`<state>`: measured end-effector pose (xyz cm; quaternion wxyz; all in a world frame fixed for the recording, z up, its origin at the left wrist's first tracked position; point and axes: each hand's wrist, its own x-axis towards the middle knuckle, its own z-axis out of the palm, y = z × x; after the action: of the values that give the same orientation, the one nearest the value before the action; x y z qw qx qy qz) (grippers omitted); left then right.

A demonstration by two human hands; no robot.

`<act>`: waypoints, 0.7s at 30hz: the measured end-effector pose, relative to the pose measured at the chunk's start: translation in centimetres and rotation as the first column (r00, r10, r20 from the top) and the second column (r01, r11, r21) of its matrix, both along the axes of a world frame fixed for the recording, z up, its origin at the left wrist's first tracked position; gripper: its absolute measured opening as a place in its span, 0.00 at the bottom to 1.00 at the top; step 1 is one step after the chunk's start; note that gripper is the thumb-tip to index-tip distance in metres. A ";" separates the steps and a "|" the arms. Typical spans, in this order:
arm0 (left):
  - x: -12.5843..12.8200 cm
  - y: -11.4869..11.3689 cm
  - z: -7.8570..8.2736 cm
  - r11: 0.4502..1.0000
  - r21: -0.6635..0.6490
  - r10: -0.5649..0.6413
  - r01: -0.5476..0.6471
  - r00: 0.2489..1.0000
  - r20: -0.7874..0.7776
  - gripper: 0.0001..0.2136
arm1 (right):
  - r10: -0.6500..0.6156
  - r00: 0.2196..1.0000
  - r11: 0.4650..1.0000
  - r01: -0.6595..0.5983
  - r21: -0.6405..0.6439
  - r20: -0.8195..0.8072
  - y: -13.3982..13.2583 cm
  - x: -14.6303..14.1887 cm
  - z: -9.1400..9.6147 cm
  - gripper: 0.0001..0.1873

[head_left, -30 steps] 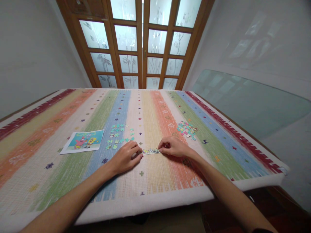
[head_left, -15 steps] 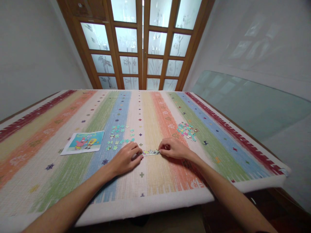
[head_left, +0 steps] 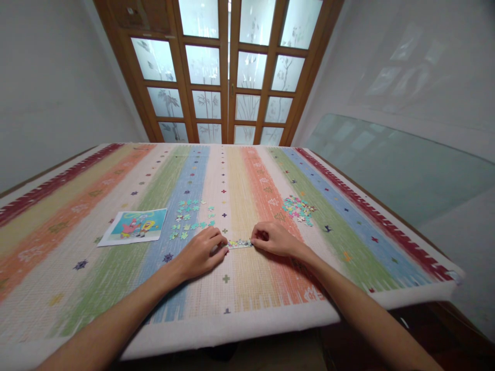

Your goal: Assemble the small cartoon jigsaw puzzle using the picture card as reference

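Observation:
A short strip of joined puzzle pieces [head_left: 240, 243] lies on the striped cloth near the middle of the table. My left hand [head_left: 201, 252] rests curled at its left end, fingertips pressed to the strip. At the right end my right hand [head_left: 274, 238] is curled too, its fingers pinching that end. Loose turquoise pieces [head_left: 188, 217] are scattered just beyond my left hand. A heap of mixed-colour pieces [head_left: 297, 207] lies beyond my right hand. A cartoon reference picture [head_left: 133, 226] lies flat to the left.
The striped cloth [head_left: 247, 293] covers the whole table, whose front edge is close to me. A glass pane [head_left: 394, 165] leans against the right wall. Wooden doors with frosted panes [head_left: 228, 72] stand behind the table.
Both hands stay on the ends of the strip. The view has shifted slightly; nothing else has moved.

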<state>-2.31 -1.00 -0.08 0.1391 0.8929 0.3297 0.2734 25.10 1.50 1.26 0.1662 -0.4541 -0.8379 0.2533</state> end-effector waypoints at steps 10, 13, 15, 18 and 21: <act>0.0 0.0 -0.1 1.000 -0.004 0.001 0.000 1.000 0.017 0.06 | -0.002 1.000 1.000 0.002 -0.011 -0.013 0.0 0.0 0.0 0.02; 0.0 0.1 -0.1 1.000 0.004 0.002 -0.002 1.000 0.002 0.06 | 0.003 1.000 1.000 -0.004 -0.006 -0.015 0.0 0.0 0.0 0.03; 0.0 0.0 0.0 1.000 0.003 0.002 -0.002 1.000 -0.004 0.06 | 0.003 1.000 1.000 -0.003 -0.008 -0.018 0.0 0.0 0.0 0.03; 0.0 0.0 0.0 1.000 -0.001 0.000 0.000 1.000 -0.004 0.06 | 0.003 1.000 1.000 -0.003 -0.004 -0.017 -0.1 -0.1 0.0 0.02; -0.1 0.0 0.0 1.000 0.008 0.000 0.000 1.000 -0.018 0.06 | 0.006 1.000 1.000 -0.006 0.006 -0.013 -0.1 0.0 0.1 0.03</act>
<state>-2.37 -0.97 -0.10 0.1324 0.8958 0.3300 0.2666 25.06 1.44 1.32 0.1722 -0.4493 -0.8389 0.2545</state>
